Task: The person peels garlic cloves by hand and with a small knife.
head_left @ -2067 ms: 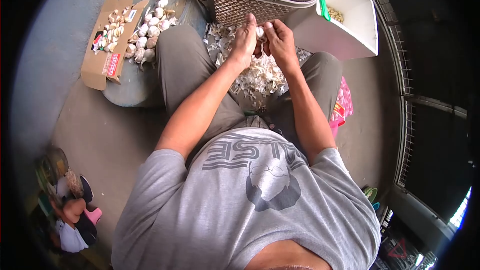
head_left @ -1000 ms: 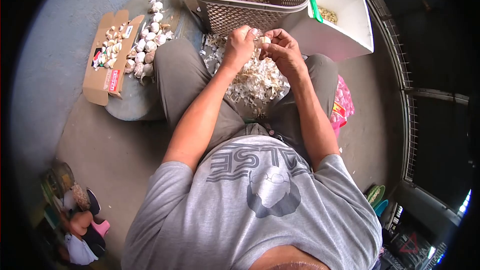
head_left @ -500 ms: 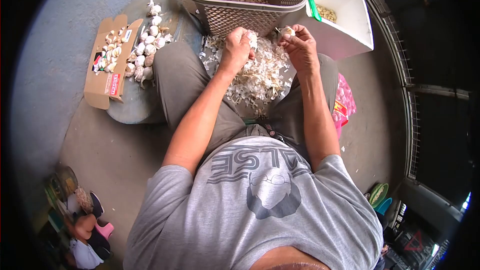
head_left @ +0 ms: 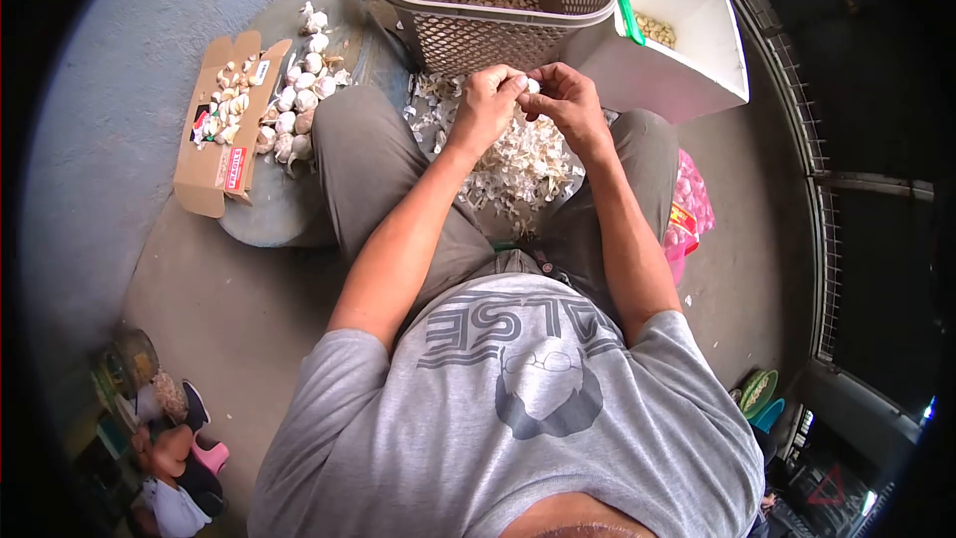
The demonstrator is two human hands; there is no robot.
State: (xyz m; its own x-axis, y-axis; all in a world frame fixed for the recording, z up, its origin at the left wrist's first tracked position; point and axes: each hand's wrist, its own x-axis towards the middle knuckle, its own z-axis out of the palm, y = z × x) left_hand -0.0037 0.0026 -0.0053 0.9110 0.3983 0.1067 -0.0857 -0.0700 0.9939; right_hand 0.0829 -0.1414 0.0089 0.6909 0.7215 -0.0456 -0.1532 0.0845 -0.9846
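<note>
Above a heap of papery garlic skins (head_left: 528, 164), my two hands meet between my knees. My right hand (head_left: 568, 105) pinches a whitish piece of garlic (head_left: 533, 87) between thumb and fingers. My left hand (head_left: 488, 108) is closed with its thumb and fingertips at the same piece; what else its fingers may hold is hidden. To the left, whole garlic bulbs (head_left: 305, 100) lie on a round blue-grey surface (head_left: 264, 224), beside an opened cardboard box (head_left: 204, 174) holding loose cloves (head_left: 231, 105).
A grey-brown perforated basket (head_left: 493, 15) stands just beyond my hands. Right of it is a white bin (head_left: 687, 65) with cloves and a green-handled item (head_left: 630, 16). A pink mesh bag (head_left: 692, 194) lies by my right knee. Another person (head_left: 179, 458) is at lower left.
My hands have come together; my right hand has moved left with its garlic to meet my left hand. The whole view has shifted slightly.
</note>
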